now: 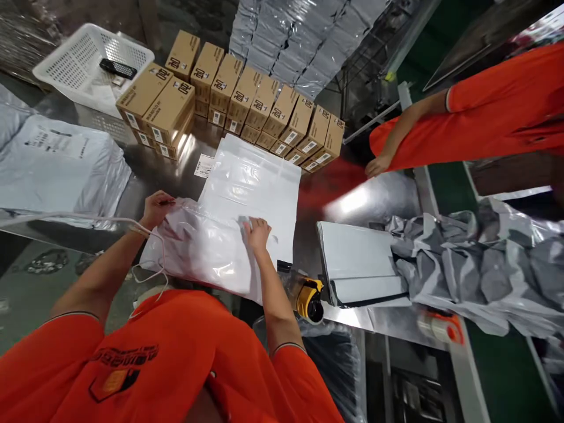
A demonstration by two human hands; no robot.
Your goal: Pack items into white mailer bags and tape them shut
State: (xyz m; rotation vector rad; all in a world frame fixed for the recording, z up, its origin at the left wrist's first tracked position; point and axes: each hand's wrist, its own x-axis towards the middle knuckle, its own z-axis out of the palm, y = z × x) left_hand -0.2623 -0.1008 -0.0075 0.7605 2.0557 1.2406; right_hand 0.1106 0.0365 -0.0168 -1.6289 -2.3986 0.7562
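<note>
A filled white plastic mailing bag [207, 244] lies on the metal table close to my body. My left hand [157, 210] pinches its upper left corner, fingers closed on the plastic. Pressed over the bag's right end is my right hand [259, 236], its fingers spread on the white plastic. Beneath and beyond the bag lies a stack of flat white mailing bags [258, 176]. A small printed label [204, 166] lies at the stack's left edge. What the bag contains is hidden.
Brown cartons [264, 111] stand in a row behind. At left are a white basket [94, 59] and wrapped parcels [61, 164]. A yellow tape dispenser [308, 298] and flat bags [363, 252] lie at right. A co-worker's hand [379, 165] reaches in near grey bags [480, 264].
</note>
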